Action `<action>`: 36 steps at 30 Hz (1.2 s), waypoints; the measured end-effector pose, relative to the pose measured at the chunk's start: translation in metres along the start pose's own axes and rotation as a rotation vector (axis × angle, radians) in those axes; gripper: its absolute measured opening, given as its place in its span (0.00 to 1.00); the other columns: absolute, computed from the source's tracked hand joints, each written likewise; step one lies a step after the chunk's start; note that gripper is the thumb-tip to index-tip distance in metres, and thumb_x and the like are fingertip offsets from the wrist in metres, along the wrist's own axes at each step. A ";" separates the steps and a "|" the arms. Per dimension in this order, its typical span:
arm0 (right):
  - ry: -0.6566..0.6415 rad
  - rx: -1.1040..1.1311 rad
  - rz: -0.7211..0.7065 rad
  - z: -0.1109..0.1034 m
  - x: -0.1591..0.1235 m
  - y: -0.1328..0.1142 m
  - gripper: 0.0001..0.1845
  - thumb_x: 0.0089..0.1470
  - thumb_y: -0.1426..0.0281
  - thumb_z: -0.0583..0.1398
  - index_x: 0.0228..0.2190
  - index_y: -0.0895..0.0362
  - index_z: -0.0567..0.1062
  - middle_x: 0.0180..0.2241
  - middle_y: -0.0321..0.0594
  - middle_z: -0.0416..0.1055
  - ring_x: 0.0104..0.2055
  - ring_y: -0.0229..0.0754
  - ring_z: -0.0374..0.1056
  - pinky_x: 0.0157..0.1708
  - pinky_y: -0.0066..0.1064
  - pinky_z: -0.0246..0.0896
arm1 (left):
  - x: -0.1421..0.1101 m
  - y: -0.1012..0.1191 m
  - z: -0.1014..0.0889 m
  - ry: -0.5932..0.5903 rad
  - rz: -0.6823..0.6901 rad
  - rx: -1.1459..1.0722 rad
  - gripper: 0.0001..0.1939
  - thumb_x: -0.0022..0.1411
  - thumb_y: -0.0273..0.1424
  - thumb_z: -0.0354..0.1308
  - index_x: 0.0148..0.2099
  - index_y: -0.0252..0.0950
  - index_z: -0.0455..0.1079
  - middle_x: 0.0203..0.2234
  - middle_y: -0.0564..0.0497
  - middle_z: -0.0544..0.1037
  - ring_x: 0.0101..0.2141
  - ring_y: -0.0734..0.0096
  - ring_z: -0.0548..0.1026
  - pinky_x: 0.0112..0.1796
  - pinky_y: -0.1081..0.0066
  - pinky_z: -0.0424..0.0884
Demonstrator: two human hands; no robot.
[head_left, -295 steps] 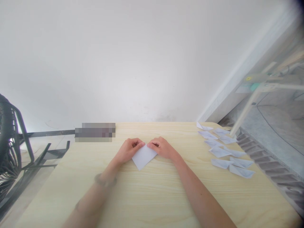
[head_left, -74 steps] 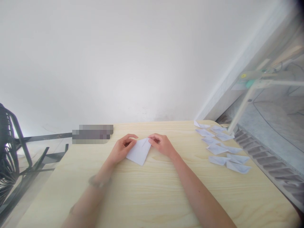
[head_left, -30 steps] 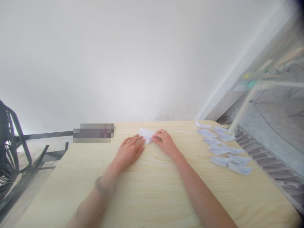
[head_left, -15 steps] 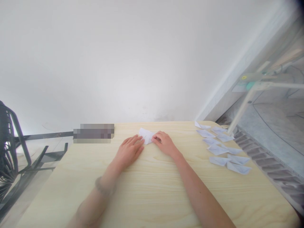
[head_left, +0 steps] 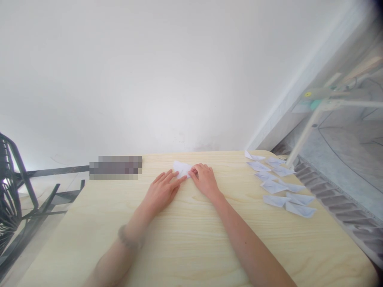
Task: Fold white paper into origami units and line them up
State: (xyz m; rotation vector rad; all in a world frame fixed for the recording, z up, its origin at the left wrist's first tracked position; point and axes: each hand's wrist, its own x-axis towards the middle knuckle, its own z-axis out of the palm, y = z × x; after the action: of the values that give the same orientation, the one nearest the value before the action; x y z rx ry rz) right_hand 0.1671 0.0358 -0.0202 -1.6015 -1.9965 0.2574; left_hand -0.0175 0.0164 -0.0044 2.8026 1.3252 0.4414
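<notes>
The grip of the right hand [head_left: 206, 180] is closed in a pinch, thumb against fingers, on the right end of the white paper [head_left: 181, 166]; the exact finger contact is too small to be told. By the left hand [head_left: 161, 190], nothing is clasped: its fingers are spread, and the paper is steadied from the near left side. The paper is located at the far middle of the bench [head_left: 191, 243], between both hands. For a clean crease, the layers are best kept flat under the left fingers, with edges aligned before firm pressure is applied; the pinched end is best held lightly, since skew or wrinkling is judged likely if it is pulled. Well apart, toward the right side of the bench, folded paper pieces [head_left: 274, 187] are laid out in a loose cluster, some touching or overlapping.
</notes>
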 end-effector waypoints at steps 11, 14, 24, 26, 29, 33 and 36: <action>0.021 -0.020 0.051 0.001 0.001 -0.001 0.08 0.52 0.64 0.54 0.28 0.55 0.68 0.29 0.37 0.67 0.36 0.39 0.60 0.37 0.31 0.48 | 0.002 0.004 -0.002 -0.001 -0.004 0.061 0.18 0.61 0.30 0.44 0.52 0.47 0.62 0.49 0.48 0.66 0.51 0.60 0.61 0.49 0.59 0.59; 0.019 -0.017 0.059 0.002 0.001 -0.001 0.07 0.52 0.65 0.54 0.28 0.55 0.68 0.29 0.37 0.67 0.36 0.39 0.60 0.37 0.31 0.48 | 0.002 0.007 -0.001 0.003 -0.031 0.083 0.17 0.61 0.30 0.44 0.52 0.47 0.62 0.49 0.49 0.66 0.52 0.60 0.61 0.49 0.59 0.59; -0.001 0.039 0.034 -0.001 -0.001 0.001 0.08 0.48 0.64 0.56 0.31 0.54 0.68 0.32 0.37 0.65 0.38 0.40 0.60 0.39 0.33 0.48 | 0.001 0.016 0.000 0.028 -0.081 0.124 0.17 0.61 0.31 0.44 0.51 0.46 0.63 0.50 0.48 0.66 0.51 0.57 0.62 0.47 0.57 0.61; 0.002 0.060 0.031 -0.001 -0.001 0.001 0.11 0.45 0.64 0.58 0.33 0.54 0.68 0.35 0.37 0.64 0.39 0.41 0.60 0.40 0.34 0.49 | 0.001 0.016 0.000 0.019 -0.083 0.137 0.17 0.61 0.31 0.44 0.52 0.46 0.62 0.50 0.48 0.66 0.51 0.56 0.61 0.47 0.57 0.61; -0.002 0.112 0.054 -0.003 0.000 0.003 0.13 0.44 0.67 0.58 0.36 0.53 0.67 0.37 0.37 0.63 0.39 0.40 0.61 0.41 0.35 0.50 | 0.001 0.015 0.001 0.008 -0.085 0.148 0.17 0.61 0.32 0.44 0.51 0.46 0.63 0.50 0.49 0.66 0.51 0.56 0.61 0.47 0.57 0.60; -0.041 0.222 0.075 -0.006 0.003 0.009 0.16 0.43 0.75 0.55 0.38 0.52 0.67 0.37 0.37 0.61 0.36 0.37 0.61 0.39 0.34 0.53 | 0.001 0.014 0.002 0.025 -0.077 0.137 0.16 0.61 0.32 0.44 0.50 0.47 0.64 0.50 0.49 0.66 0.51 0.58 0.62 0.48 0.58 0.61; -0.060 0.295 0.089 -0.007 0.005 0.015 0.20 0.41 0.78 0.54 0.38 0.52 0.67 0.36 0.37 0.60 0.32 0.36 0.59 0.36 0.32 0.55 | 0.000 0.014 0.002 0.036 -0.072 0.134 0.16 0.61 0.32 0.44 0.50 0.47 0.64 0.50 0.49 0.66 0.51 0.58 0.62 0.48 0.58 0.61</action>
State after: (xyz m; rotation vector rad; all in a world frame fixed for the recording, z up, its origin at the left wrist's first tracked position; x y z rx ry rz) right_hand 0.1830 0.0435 -0.0204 -1.5079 -1.8328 0.6115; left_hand -0.0065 0.0082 -0.0047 2.8535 1.5125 0.4176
